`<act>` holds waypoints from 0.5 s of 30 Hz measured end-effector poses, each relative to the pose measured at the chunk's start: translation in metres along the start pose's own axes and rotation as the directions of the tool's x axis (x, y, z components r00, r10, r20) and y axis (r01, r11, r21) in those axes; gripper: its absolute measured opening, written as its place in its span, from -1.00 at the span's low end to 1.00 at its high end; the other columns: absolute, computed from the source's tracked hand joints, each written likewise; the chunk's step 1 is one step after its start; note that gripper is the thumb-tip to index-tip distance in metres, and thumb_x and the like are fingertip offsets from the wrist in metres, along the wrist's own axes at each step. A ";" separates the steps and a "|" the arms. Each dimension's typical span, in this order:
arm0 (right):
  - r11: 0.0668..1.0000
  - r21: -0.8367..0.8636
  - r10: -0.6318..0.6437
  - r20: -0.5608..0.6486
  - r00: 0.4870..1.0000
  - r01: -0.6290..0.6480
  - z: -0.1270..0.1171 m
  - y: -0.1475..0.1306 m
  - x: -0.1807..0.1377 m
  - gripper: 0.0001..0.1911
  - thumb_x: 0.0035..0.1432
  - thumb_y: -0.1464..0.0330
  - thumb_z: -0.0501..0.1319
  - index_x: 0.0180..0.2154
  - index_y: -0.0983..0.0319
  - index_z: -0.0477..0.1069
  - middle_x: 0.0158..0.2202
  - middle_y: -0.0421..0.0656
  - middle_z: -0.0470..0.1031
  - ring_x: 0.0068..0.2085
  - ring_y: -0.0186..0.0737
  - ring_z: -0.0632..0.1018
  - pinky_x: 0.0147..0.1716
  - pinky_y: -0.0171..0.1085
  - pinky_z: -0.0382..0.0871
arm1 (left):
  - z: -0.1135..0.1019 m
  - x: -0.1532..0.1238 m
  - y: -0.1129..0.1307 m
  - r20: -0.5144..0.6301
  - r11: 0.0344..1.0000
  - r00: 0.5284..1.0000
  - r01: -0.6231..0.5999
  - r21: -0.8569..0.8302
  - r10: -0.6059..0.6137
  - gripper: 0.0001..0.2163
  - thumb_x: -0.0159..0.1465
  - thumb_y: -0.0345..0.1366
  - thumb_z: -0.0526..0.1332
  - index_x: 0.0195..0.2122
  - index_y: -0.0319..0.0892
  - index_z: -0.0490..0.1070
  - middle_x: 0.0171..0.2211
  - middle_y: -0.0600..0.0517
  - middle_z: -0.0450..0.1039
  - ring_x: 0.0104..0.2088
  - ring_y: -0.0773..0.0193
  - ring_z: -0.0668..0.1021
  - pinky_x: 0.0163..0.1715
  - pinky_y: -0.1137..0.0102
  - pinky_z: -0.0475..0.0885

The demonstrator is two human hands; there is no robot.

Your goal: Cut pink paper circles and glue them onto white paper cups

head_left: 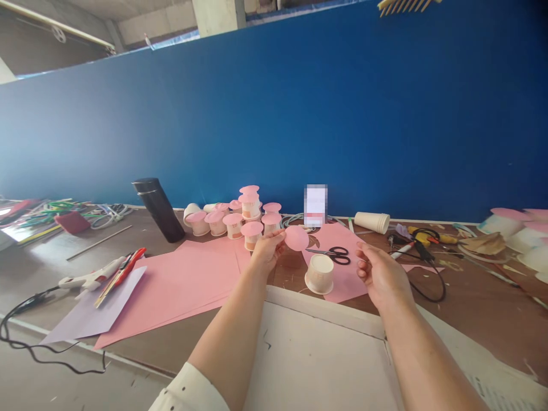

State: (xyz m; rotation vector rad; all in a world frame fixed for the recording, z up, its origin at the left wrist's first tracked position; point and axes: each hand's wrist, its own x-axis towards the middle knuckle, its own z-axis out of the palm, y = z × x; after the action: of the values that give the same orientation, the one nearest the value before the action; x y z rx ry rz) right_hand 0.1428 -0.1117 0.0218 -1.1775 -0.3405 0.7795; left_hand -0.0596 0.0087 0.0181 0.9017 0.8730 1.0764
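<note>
My left hand (269,251) pinches the edge of a round pink paper disc (297,238), held up over the table. My right hand (381,274) is raised to the right with its fingers loosely bent and a little apart; nothing shows in it. Between the hands an upside-down paper cup (320,274) stands on the table, touched by neither hand. Just behind the cup, black-handled scissors (336,254) lie on a cut sheet of pink paper (349,279).
Several cups with pink disc tops (234,225) cluster behind my left hand. A black flask (158,211), large pink sheets (184,274), a glue gun (92,277) and a red cutter (122,274) lie left. Stacked cups (371,221) and yellow-handled pliers (428,235) lie right. A white box (321,354) is in front.
</note>
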 end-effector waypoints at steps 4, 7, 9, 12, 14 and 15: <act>0.989 -0.121 -0.056 0.186 0.981 0.080 0.001 0.002 -0.008 -0.63 -0.13 0.15 0.45 -0.31 0.27 0.58 -0.43 -0.17 0.45 -0.53 -0.45 0.31 -0.71 -0.49 0.10 | 0.006 -0.017 0.011 0.232 0.983 0.972 0.063 -0.172 -0.022 -0.92 0.22 -0.43 0.30 -0.25 -0.28 0.52 -0.39 0.03 0.49 -0.47 0.50 0.48 -0.43 0.61 0.44; 0.975 -0.198 -0.031 0.315 0.949 0.098 -0.001 0.001 -0.009 -0.55 -0.06 0.04 0.41 -0.26 0.26 0.60 -0.39 -0.16 0.42 -0.53 -0.46 0.25 -0.71 -0.46 0.00 | 0.011 -0.026 0.012 0.345 0.987 0.938 0.094 -0.128 -0.044 -0.86 0.18 -0.42 0.35 -0.22 -0.29 0.53 -0.34 -0.01 0.52 -0.42 0.46 0.53 -0.36 0.58 0.48; 0.966 -0.241 0.001 0.366 0.930 0.093 -0.001 0.001 -0.010 -0.54 -0.02 0.00 0.39 -0.25 0.25 0.60 -0.40 -0.17 0.38 -0.55 -0.47 0.21 -0.71 -0.44 -0.06 | 0.013 -0.028 0.011 0.398 0.991 0.915 0.102 -0.087 -0.060 -0.81 0.16 -0.41 0.38 -0.19 -0.30 0.54 -0.31 -0.03 0.53 -0.39 0.45 0.54 -0.33 0.56 0.49; 0.957 -0.278 0.030 0.385 0.923 0.084 -0.001 -0.001 -0.011 -0.56 -0.01 -0.01 0.38 -0.36 0.25 0.56 -0.46 -0.21 0.31 -0.57 -0.49 0.14 -0.69 -0.42 -0.11 | 0.014 -0.029 0.008 0.436 0.993 0.896 0.114 -0.036 -0.087 -0.76 0.14 -0.40 0.41 -0.16 -0.30 0.55 -0.30 -0.04 0.53 -0.37 0.44 0.54 -0.29 0.54 0.48; 0.957 -0.281 0.041 0.386 0.922 0.075 0.000 -0.002 -0.012 -0.56 -0.03 -0.01 0.39 -0.46 0.26 0.49 -0.48 -0.23 0.28 -0.58 -0.50 0.12 -0.69 -0.41 -0.13 | 0.014 -0.029 0.008 0.448 0.992 0.888 0.124 -0.011 -0.106 -0.76 0.12 -0.40 0.42 -0.17 -0.30 0.55 -0.31 -0.02 0.52 -0.38 0.46 0.53 -0.29 0.53 0.47; 0.959 -0.276 0.048 0.390 0.920 0.067 0.000 -0.002 -0.013 -0.55 -0.03 0.00 0.39 -0.49 0.26 0.45 -0.49 -0.24 0.27 -0.58 -0.50 0.12 -0.69 -0.41 -0.14 | 0.015 -0.030 0.008 0.452 0.992 0.885 0.127 0.001 -0.114 -0.76 0.11 -0.39 0.43 -0.18 -0.30 0.56 -0.32 -0.01 0.51 -0.38 0.47 0.53 -0.30 0.53 0.46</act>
State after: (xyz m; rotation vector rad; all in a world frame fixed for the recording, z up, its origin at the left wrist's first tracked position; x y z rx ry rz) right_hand 0.1342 -0.1214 0.0260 -1.2813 -0.8158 0.9833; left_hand -0.0561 -0.0205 0.0351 1.0079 0.5139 0.7240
